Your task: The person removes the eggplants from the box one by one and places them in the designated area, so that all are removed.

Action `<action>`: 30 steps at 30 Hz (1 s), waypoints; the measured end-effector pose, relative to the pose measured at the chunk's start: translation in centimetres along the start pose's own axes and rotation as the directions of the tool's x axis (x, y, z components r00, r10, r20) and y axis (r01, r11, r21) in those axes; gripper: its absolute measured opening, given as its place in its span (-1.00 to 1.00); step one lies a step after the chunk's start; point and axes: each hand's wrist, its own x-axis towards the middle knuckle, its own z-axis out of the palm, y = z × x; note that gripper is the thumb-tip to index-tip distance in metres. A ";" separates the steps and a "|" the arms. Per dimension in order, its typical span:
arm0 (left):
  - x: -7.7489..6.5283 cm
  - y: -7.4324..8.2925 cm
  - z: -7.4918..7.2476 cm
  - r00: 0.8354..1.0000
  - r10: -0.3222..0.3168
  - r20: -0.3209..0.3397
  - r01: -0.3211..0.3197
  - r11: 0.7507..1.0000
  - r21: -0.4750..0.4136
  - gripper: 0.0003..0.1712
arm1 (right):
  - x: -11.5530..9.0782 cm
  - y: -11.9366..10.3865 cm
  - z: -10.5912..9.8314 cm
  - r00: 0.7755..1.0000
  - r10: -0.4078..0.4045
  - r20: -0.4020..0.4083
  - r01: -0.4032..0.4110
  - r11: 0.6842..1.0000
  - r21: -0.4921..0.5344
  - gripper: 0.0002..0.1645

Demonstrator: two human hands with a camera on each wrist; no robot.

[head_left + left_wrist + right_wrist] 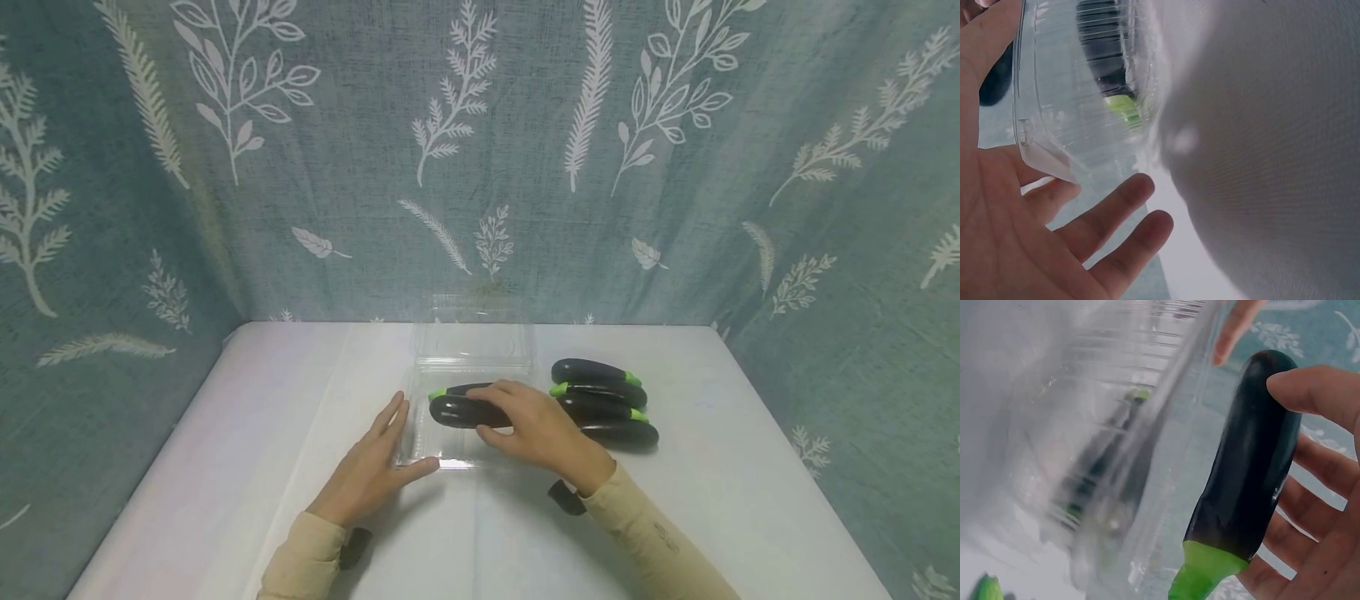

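My right hand [528, 421] grips a dark eggplant [459, 412] between thumb and fingers, over a clear plastic clamshell box [427, 454]. In the right wrist view its green stem end [1207, 572] points downward, and the thumb presses near the rounded end. Another eggplant [1105, 47] lies inside the box, visible through the ribbed wall; from the head it is partly hidden behind the held one. My left hand [373, 467] is at the box's left front corner, fingers spread and fairly straight along the side, thumb by the front edge.
Several eggplants [600, 407] lie stacked in a row on the white table [300, 400], just right of the box. The box's clear lid [474, 337] is raised at the back. A grey-green leaf-patterned curtain [360, 167] surrounds the table on the back and sides.
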 end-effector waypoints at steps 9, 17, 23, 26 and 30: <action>0.0 0.0 0.0 1.000 0.005 -0.009 -0.005 1.000 0.000 0.21 | -0.9 -0.5 -1.9 0.999 -0.004 -0.045 0.004 1.000 -0.014 -0.44; 0.0 -0.1 0.1 1.000 0.009 -0.007 -0.009 1.000 0.001 0.21 | -2.6 0.2 -3.3 0.996 0.016 -0.086 -0.020 0.999 -0.049 -0.44; 0.0 -0.2 0.2 1.000 0.016 -0.008 -0.016 1.000 0.006 0.21 | -4.2 1.1 -4.4 0.994 0.063 -0.086 -0.069 0.995 -0.067 -0.42; 0.0 -0.2 0.2 1.000 0.015 -0.003 -0.015 1.000 -0.001 0.22 | -5.2 1.6 -4.9 0.991 0.073 -0.110 -0.080 0.995 -0.065 -0.41; -0.1 -0.1 0.1 1.000 0.015 0.000 -0.015 1.000 -0.009 0.22 | -6.5 2.6 -5.3 0.988 0.077 -0.137 -0.087 0.994 -0.071 -0.40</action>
